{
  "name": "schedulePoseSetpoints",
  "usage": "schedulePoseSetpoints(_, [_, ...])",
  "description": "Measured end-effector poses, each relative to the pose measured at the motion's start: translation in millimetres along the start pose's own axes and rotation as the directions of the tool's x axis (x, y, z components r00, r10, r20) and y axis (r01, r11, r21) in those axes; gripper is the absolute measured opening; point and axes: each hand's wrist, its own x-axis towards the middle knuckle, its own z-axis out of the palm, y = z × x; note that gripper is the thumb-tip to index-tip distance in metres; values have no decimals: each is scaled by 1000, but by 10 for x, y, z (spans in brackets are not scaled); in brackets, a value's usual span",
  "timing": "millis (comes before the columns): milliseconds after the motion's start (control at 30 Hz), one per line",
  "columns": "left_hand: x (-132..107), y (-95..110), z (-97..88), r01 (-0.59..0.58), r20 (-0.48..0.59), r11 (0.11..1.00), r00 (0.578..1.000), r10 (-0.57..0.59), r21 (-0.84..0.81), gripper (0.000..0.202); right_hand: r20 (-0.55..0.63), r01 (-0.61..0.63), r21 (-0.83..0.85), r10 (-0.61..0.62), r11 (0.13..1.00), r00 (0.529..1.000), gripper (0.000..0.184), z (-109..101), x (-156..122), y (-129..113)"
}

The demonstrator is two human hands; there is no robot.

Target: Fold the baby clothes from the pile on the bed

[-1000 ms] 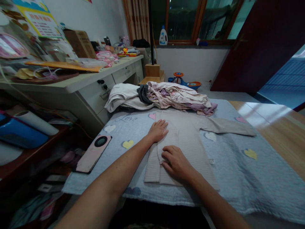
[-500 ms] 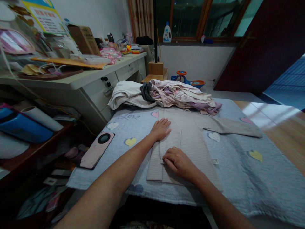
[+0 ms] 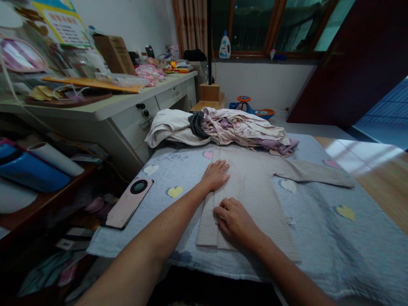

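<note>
A pale beige, ribbed long-sleeved top (image 3: 259,204) lies spread on the bed cover. Its left side is folded inward, with that sleeve laid down over the body; the other sleeve stretches out to the right. My left hand (image 3: 216,174) rests flat on the upper part of the fold, fingers extended. Lower down, my right hand (image 3: 237,219) has its fingers curled at the end of the folded sleeve, closed on the fabric; the fingertips are partly hidden. A small white label (image 3: 290,220) shows at the top's right side edge.
The light blue cover (image 3: 318,229) has heart prints. A pink phone (image 3: 129,204) lies at its left edge. Behind the top sits a heap of crumpled clothes (image 3: 242,127). A cluttered desk (image 3: 105,108) stands at left, a blue ride-on toy (image 3: 255,111) near the wall.
My right hand has shifted slightly left at the sleeve end, its fingers more bent. The left hand stays flat in place. The whole view has tilted a little.
</note>
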Motion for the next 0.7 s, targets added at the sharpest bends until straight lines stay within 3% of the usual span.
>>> schedulePoseSetpoints(100, [0,-3,7,0,-3,1000,1000,0,-3,56,73,51,93,-58,994,996,12,-161,70,55])
schedulePoseSetpoints(200, [1,-19,25,-4,-14,1000,1000,3,-11,54,-8,-52,57,52,997,999,23,-192,173,158])
schedulePoseSetpoints(300, [-5,-49,51,-10,-28,999,1000,9,-35,51,-106,-246,-66,238,967,965,46,-57,216,250])
schedulePoseSetpoints(367, [-11,-75,73,-14,-43,998,999,12,-61,49,-84,-324,-133,315,937,945,67,76,198,288])
schedulePoseSetpoints(433, [-8,-99,92,-14,-58,996,998,9,-86,48,-28,-348,-162,349,923,937,78,187,165,309])
schedulePoseSetpoints(567, [57,-129,68,-13,-41,995,999,9,-98,46,16,-359,-172,367,917,930,81,259,130,321])
schedulePoseSetpoints(700, [242,-160,-70,20,36,999,999,-18,-49,48,15,-369,-163,377,915,926,80,224,134,320])
